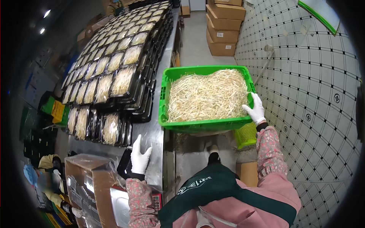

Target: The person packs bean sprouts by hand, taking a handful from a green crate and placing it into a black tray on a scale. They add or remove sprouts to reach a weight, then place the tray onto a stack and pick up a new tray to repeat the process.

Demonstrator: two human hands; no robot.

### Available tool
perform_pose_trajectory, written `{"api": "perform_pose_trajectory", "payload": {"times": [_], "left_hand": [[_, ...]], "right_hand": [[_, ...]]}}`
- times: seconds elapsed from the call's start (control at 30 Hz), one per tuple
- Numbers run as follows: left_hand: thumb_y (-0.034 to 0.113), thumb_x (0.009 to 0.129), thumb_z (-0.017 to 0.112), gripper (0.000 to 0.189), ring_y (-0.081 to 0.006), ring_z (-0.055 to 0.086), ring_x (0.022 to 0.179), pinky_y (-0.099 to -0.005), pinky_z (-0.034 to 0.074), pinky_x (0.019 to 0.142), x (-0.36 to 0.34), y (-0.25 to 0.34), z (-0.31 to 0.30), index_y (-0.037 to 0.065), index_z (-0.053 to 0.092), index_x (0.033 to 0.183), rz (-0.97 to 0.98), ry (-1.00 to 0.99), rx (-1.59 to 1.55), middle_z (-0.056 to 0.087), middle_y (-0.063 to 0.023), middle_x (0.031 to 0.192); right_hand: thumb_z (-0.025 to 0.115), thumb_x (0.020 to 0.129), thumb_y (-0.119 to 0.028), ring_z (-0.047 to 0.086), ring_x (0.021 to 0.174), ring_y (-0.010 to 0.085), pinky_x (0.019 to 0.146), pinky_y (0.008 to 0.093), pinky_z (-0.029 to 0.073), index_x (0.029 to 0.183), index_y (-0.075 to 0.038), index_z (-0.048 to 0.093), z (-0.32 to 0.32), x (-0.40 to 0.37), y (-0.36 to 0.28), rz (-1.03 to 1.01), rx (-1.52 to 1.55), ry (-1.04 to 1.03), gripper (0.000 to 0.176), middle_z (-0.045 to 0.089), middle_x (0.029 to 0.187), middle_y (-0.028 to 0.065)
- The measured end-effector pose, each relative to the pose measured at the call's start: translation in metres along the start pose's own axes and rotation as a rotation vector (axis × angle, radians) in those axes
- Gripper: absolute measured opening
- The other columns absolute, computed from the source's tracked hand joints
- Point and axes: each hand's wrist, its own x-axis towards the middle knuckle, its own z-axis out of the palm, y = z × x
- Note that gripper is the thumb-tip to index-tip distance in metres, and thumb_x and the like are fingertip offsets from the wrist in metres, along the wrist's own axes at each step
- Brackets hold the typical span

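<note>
A green plastic crate (201, 124) full of pale bean sprouts (207, 95) stands in front of me, beside the metal table. My right hand (256, 109), in a white glove, is at the crate's right rim, with fingers stretched out and thumb over the sprouts' edge. Over the table's near part, my left hand (140, 155), also gloved, has its fingers apart and holds nothing. Just left of it is a black tray (124, 163), partly hidden. Black trays of wrapped sprouts (121, 81) rise in stacks beyond my left hand.
A plastic-lined cardboard box (91, 167) and a scale (121, 203) sit at the lower left. Another person (53, 182) is at far left. Cardboard boxes (224, 32) are piled ahead by the tiled wall (308, 95). A yellow-green basket (246, 135) lies beneath the crate's right side.
</note>
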Motion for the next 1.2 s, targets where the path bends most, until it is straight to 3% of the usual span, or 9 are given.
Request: {"api": "perform_pose_trajectory", "payload": {"times": [0.1, 0.17, 0.37, 0.63, 0.83, 0.97, 1.1, 1.13, 1.2], "left_hand": [[0.010, 0.077, 0.078, 0.073, -0.0313, 0.051, 0.128, -0.0364, 0.039, 0.109, 0.059, 0.062, 0.067, 0.002, 0.046, 0.141, 0.065, -0.102, -0.254, 0.053, -0.0185, 0.139], [0.014, 0.076, 0.080, 0.075, -0.0314, 0.051, 0.129, -0.0367, 0.039, 0.109, 0.098, 0.085, 0.115, 0.002, 0.046, 0.141, 0.152, -0.206, -0.041, 0.053, -0.0185, 0.139], [0.022, 0.077, 0.081, 0.078, -0.0314, 0.047, 0.133, -0.0370, 0.036, 0.112, 0.171, 0.136, 0.212, 0.003, 0.044, 0.143, 0.163, -0.382, -0.049, 0.049, -0.0193, 0.142], [0.029, 0.068, 0.085, 0.095, -0.0370, 0.042, 0.135, -0.0398, 0.033, 0.114, 0.273, 0.159, 0.301, -0.001, 0.037, 0.144, 0.310, -0.530, 0.045, 0.045, -0.0249, 0.143], [0.032, 0.058, 0.091, 0.118, -0.0421, 0.039, 0.135, -0.0419, 0.032, 0.114, 0.371, 0.184, 0.403, -0.002, 0.024, 0.149, 0.513, -0.697, 0.317, 0.040, -0.0276, 0.144], [0.031, 0.053, 0.091, 0.123, -0.0406, 0.042, 0.132, -0.0434, 0.038, 0.110, 0.382, 0.188, 0.431, 0.006, 0.022, 0.152, 0.359, -0.886, 0.363, 0.037, -0.0274, 0.146], [0.035, 0.061, 0.084, 0.106, -0.0352, 0.055, 0.122, -0.0405, 0.047, 0.099, 0.369, 0.188, 0.443, 0.008, 0.031, 0.148, 0.163, -0.813, 0.346, 0.044, -0.0261, 0.142], [0.034, 0.068, 0.077, 0.081, -0.0352, 0.062, 0.110, -0.0391, 0.050, 0.094, 0.369, 0.194, 0.444, 0.006, 0.047, 0.137, 0.113, -0.823, 0.323, 0.060, -0.0251, 0.125], [0.033, 0.070, 0.074, 0.067, -0.0358, 0.064, 0.106, -0.0396, 0.051, 0.093, 0.368, 0.204, 0.441, 0.005, 0.054, 0.128, 0.097, -0.826, 0.346, 0.065, -0.0237, 0.112]], "right_hand": [[0.081, 0.071, -0.047, 0.026, 0.144, 0.0357, 0.118, 0.0417, 0.024, 0.149, -0.007, 0.034, 0.019, 0.076, 0.002, -0.064, -0.067, -0.129, 0.099, 0.033, 0.153, 0.0200], [0.081, 0.068, -0.050, 0.025, 0.145, 0.0347, 0.118, 0.0411, 0.025, 0.148, -0.006, 0.034, 0.045, 0.136, 0.013, -0.088, -0.136, -0.227, 0.103, 0.032, 0.154, 0.0194], [0.082, 0.058, -0.063, 0.048, 0.126, 0.0341, 0.107, 0.0439, 0.037, 0.133, -0.003, 0.049, 0.120, 0.270, 0.044, -0.179, -0.246, -0.426, 0.102, 0.053, 0.131, 0.0191], [0.078, 0.061, -0.064, 0.054, 0.108, 0.0356, 0.094, 0.0441, 0.042, 0.112, -0.004, 0.056, 0.101, 0.231, 0.038, -0.416, -0.210, -0.507, 0.082, 0.058, 0.108, 0.0184], [0.080, 0.060, -0.063, 0.045, 0.128, 0.0361, 0.112, 0.0472, 0.031, 0.141, -0.004, 0.039, 0.096, 0.238, 0.050, -0.449, -0.292, -0.470, 0.109, 0.052, 0.132, 0.0203], [0.082, 0.059, -0.060, 0.039, 0.135, 0.0375, 0.115, 0.0479, 0.026, 0.150, -0.004, 0.027, 0.111, 0.253, 0.060, -0.384, -0.295, -0.550, 0.120, 0.046, 0.140, 0.0221], [0.083, 0.059, -0.054, 0.055, 0.118, 0.0318, 0.103, 0.0458, 0.039, 0.124, -0.006, 0.055, 0.124, 0.258, 0.058, -0.292, -0.239, -0.595, 0.086, 0.061, 0.118, 0.0149], [0.081, 0.062, -0.050, 0.062, 0.102, 0.0299, 0.091, 0.0425, 0.048, 0.108, -0.010, 0.061, 0.128, 0.254, 0.062, -0.383, -0.244, -0.443, 0.064, 0.065, 0.102, 0.0107], [0.080, 0.065, -0.048, 0.064, 0.095, 0.0301, 0.085, 0.0414, 0.050, 0.107, -0.012, 0.063, 0.132, 0.258, 0.077, -0.384, -0.176, -0.432, 0.058, 0.066, 0.097, 0.0109]]}}
